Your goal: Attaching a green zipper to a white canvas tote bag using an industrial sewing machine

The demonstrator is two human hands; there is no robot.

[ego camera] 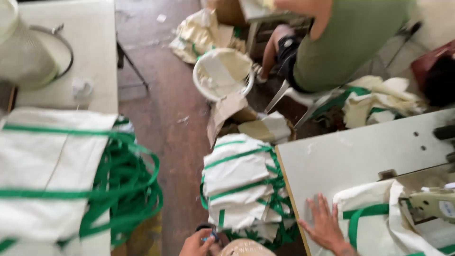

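Observation:
My right hand lies flat, fingers spread, on the grey sewing table, just left of a cream fabric bag with green straps. The bag runs under the sewing machine's foot at the right edge. My left hand is low at the bottom middle, beside my knee. It is closed around a small dark and blue object that I cannot make out. A stack of cream bags with green straps sits on the floor between my hands.
At the left, a table holds cream fabric with green webbing spilling over its edge. A white basket of cloth and cardboard scraps stand on the brown floor. Another person in a green shirt sits at the top right.

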